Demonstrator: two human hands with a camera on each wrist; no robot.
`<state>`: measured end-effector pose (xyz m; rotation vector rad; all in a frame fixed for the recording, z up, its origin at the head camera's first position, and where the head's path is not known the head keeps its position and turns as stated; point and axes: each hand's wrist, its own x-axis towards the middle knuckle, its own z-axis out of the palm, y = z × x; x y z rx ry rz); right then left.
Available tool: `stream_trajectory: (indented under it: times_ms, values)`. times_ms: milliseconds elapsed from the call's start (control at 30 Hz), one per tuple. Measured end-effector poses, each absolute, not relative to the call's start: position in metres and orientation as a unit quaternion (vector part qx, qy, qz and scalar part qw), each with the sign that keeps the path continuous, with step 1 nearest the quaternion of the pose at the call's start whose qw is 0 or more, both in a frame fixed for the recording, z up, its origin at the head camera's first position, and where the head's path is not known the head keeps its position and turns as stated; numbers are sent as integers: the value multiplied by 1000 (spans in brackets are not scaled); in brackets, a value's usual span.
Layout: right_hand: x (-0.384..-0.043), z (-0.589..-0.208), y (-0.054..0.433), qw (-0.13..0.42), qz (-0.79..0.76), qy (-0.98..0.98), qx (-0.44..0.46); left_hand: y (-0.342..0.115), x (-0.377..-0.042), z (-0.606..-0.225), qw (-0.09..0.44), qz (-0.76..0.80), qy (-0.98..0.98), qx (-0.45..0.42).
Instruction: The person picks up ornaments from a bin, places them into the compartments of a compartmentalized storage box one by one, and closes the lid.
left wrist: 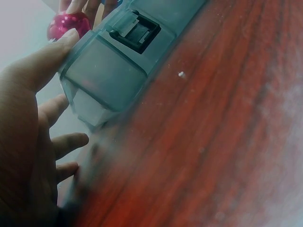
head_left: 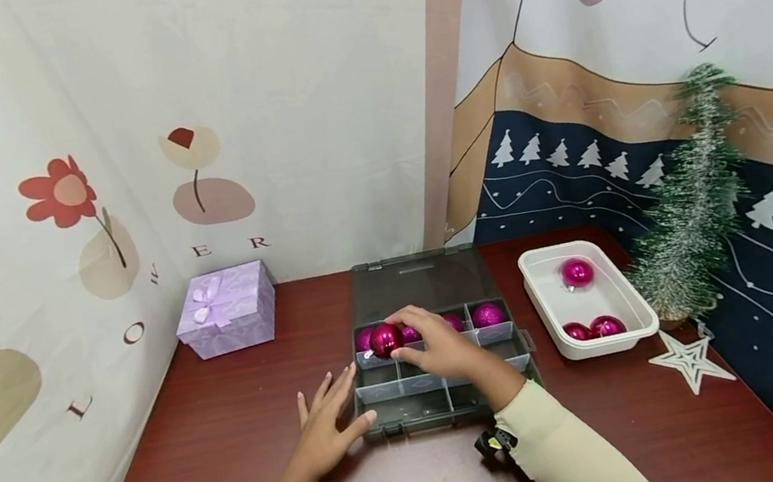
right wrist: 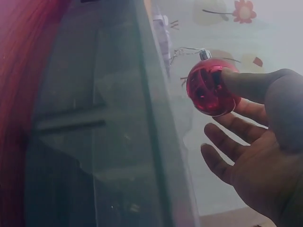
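Observation:
Between thumb and fingers, my right hand [head_left: 441, 344] pinches a shiny magenta Christmas ball [head_left: 385, 340] above the divided box. In the right wrist view the ball [right wrist: 210, 90] shows a silver cap and a thin wire loop. The dark translucent box [head_left: 413, 409] lies with its lid [head_left: 423, 281] raised behind it. Glittery magenta balls, one a purple ball [head_left: 488, 315], sit in its back row; the compartments in front hold none. My left hand [head_left: 328, 427] has its fingers spread at the box's left side. In the left wrist view its thumb [left wrist: 66, 42] touches the box edge.
Right of the box, a white tray [head_left: 541, 284] holds three shiny magenta balls. Beside it are a white star [head_left: 690, 361] and a small frosted tree [head_left: 695, 226]. A lilac gift box [head_left: 234, 311] stands at the back left, against the wall hanging.

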<state>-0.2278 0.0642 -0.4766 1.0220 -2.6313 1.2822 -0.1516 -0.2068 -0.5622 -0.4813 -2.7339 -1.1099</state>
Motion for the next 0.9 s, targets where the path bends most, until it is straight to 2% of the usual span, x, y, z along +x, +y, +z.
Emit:
stream_trajectory:
  times_ms: [400,667,900]
  values:
    - [-225,-486,51,-24,370,-873,315,-208,-151,-563,64,-371,-913,-154]
    - [-225,-490,46,-17,353,-878,323,-211,-153,-564,38,-359,-921,-147]
    - [-224,-492,45,-22,337,-882,328,-210,-155,-563,39,-356,-922,-147]
